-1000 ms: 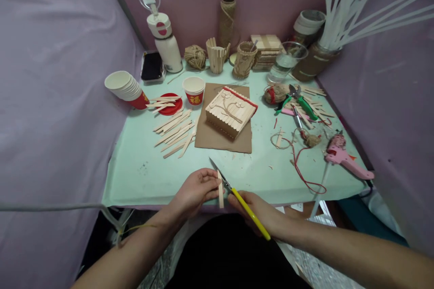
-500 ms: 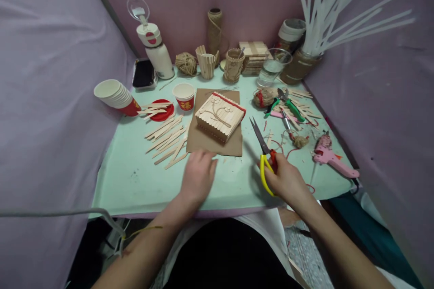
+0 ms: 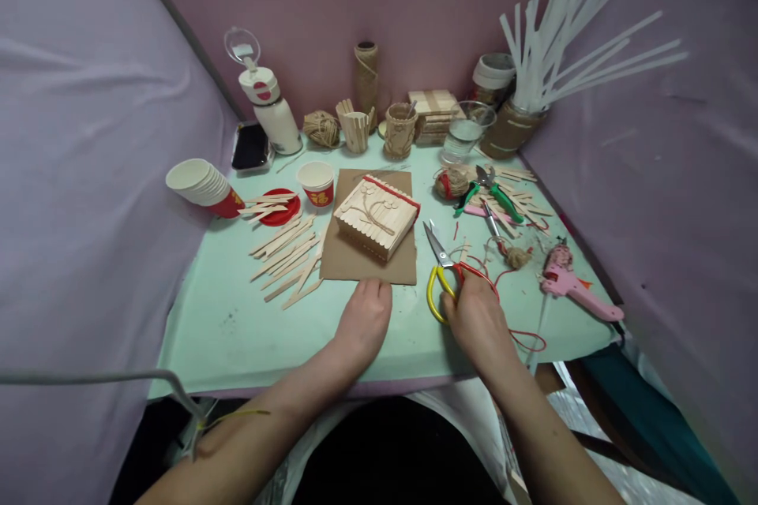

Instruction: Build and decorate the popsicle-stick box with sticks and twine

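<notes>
My right hand [image 3: 475, 314] is closed at the red handle of a pair of scissors [image 3: 441, 251], with the yellow loop to its left and the slightly parted blades pointing away from me. The scissors lie low over the table, and I cannot tell how flat. My left hand [image 3: 367, 317] is closed at the front edge of a brown cardboard sheet [image 3: 355, 264]; its fingertips are hidden. On the cardboard stands a wooden-stick box [image 3: 379, 215], its top bearing a twine branch design and a red strip along the far right edge.
Loose wooden sticks [image 3: 290, 256] and a paper cup [image 3: 317, 185] lie left of the cardboard. To the right are green-handled pliers [image 3: 490, 191], red string [image 3: 536, 341] and a pink glue gun [image 3: 577, 288]. A glass of water [image 3: 465, 138] and a white bottle [image 3: 278, 122] stand behind.
My right hand has brought the scissors lower and a little left, onto or near the table. My left hand has shifted slightly right along the cardboard's front edge. The camera view has tilted slightly.
</notes>
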{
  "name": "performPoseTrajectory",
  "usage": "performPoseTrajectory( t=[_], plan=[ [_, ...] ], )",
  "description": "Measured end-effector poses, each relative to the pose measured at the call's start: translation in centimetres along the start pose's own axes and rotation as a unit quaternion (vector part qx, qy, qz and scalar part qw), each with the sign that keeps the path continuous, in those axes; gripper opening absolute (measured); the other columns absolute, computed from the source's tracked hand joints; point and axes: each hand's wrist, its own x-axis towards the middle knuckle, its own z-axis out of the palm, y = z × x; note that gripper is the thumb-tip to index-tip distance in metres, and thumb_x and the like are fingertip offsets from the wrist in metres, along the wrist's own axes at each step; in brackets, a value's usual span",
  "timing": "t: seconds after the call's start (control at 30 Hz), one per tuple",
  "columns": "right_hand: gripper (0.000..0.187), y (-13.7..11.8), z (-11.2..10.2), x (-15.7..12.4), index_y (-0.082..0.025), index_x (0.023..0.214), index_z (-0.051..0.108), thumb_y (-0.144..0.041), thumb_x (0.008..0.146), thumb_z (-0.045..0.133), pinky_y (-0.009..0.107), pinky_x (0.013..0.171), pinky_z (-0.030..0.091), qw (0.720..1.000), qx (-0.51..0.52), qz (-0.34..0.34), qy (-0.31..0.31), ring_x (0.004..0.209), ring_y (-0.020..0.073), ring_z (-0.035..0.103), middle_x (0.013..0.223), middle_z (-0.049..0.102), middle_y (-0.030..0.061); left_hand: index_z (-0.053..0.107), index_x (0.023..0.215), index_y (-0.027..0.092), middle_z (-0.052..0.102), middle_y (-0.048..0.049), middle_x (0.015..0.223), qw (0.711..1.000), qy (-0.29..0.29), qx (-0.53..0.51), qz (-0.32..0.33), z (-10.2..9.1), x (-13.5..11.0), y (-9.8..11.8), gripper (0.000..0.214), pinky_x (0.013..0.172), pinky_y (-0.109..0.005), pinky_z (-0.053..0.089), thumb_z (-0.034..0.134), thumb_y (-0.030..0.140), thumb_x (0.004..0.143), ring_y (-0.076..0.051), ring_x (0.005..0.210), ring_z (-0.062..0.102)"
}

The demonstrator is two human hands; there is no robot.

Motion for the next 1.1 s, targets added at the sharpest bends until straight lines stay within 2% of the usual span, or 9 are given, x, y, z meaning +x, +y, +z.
performPoseTrajectory(
  t=[0.17,0.33,0.47,0.63,0.87,0.93,1.0,1.03,1.1],
  plan=[
    [0.039,-0.2,-0.2,-0.7,0.000,0.115,0.055,-0.022,0.083,0.054,0.042,0.090,0.040,0.997,-0.031,-0.049,0.048,0.098,0.0317,0.052,0.104,0.058,0.0215,0.063,0.083,0.014,0.063,-0.0103,0.085,0.998,0.027,-0.064,-0.013,0.6,0.4,-1.1,0.021,0.076,-0.035,0.047,0.043,0.007,0.085,-0.023,0.082,0.058],
    [0.029,-1.8,-1.8,-0.8,-0.013,0.113,0.058,-0.029,0.089,0.053,0.039,0.088,0.036,0.991,0.026,-0.096,0.087,0.101,0.0275,0.052,0.109,0.061,0.0130,0.065,0.089,0.018,0.069,-0.0045,0.086,0.962,0.072,-0.241,-0.104,0.6,0.3,-2.9,0.015,0.074,-0.030,0.047,0.052,0.013,0.084,-0.019,0.080,0.062],
    [0.017,-3.7,-1.9,0.0,-0.021,0.104,0.061,-0.024,0.092,0.050,0.038,0.087,0.030,0.982,0.080,-0.169,0.032,0.096,0.0225,0.054,0.099,0.065,0.0059,0.065,0.089,0.017,0.068,-0.0040,0.081,0.945,0.113,-0.281,-0.122,0.3,-0.3,-3.2,0.013,0.071,-0.030,0.047,0.053,0.016,0.084,-0.017,0.075,0.062],
    [0.015,-4.2,-0.5,0.3,-0.023,0.092,0.065,-0.018,0.091,0.052,0.036,0.082,0.029,0.958,0.079,-0.264,-0.082,0.090,0.0201,0.053,0.092,0.064,0.0043,0.064,0.091,0.019,0.067,-0.0051,0.091,0.938,0.124,-0.319,-0.063,0.6,-0.9,-2.5,0.013,0.081,-0.032,0.048,0.052,0.018,0.086,-0.018,0.088,0.061],
    [0.014,-4.4,1.1,0.4,-0.019,0.084,0.061,-0.022,0.092,0.049,0.036,0.081,0.033,0.955,0.069,-0.279,-0.069,0.088,0.0213,0.052,0.085,0.061,0.0057,0.065,0.091,0.018,0.068,-0.0056,0.090,0.904,0.130,-0.396,-0.092,0.5,-0.8,-1.8,0.014,0.078,-0.030,0.048,0.052,0.020,0.086,-0.016,0.085,0.061],
    [0.018,-4.6,0.9,0.5,-0.018,0.082,0.059,-0.021,0.093,0.045,0.035,0.079,0.035,0.960,0.133,-0.240,-0.062,0.084,0.0205,0.052,0.083,0.061,0.0061,0.066,0.091,0.018,0.068,-0.0053,0.089,0.878,0.115,-0.447,-0.129,0.2,-0.7,-1.7,0.015,0.076,-0.029,0.048,0.054,0.023,0.085,-0.016,0.082,0.061],
    [0.019,-4.9,0.5,0.6,-0.018,0.081,0.057,-0.023,0.093,0.043,0.033,0.074,0.038,0.952,0.255,-0.157,-0.067,0.079,0.0187,0.054,0.080,0.060,0.0050,0.066,0.090,0.016,0.070,-0.0052,0.086,0.823,0.089,-0.532,-0.178,-0.3,-0.4,-1.6,0.016,0.075,-0.029,0.049,0.058,0.028,0.082,-0.016,0.079,0.063],
    [0.019,-5.1,0.1,0.8,-0.018,0.081,0.056,-0.025,0.093,0.044,0.031,0.071,0.040,0.935,0.329,-0.107,-0.079,0.075,0.0175,0.054,0.076,0.059,0.0037,0.066,0.091,0.016,0.070,-0.0054,0.085,0.786,0.074,-0.581,-0.198,-0.6,-0.2,-1.6,0.018,0.075,-0.029,0.049,0.060,0.030,0.081,-0.016,0.078,0.063],
    [0.017,-5.3,-0.6,1.2,-0.018,0.083,0.056,-0.030,0.090,0.047,0.029,0.065,0.043,0.876,0.469,-0.022,-0.114,0.067,0.0154,0.056,0.069,0.059,0.0007,0.066,0.092,0.014,0.071,-0.0059,0.083,0.717,0.048,-0.660,-0.220,-1.2,0.4,-1.5,0.023,0.073,-0.028,0.050,0.063,0.033,0.078,-0.015,0.076,0.064]
  ],
)
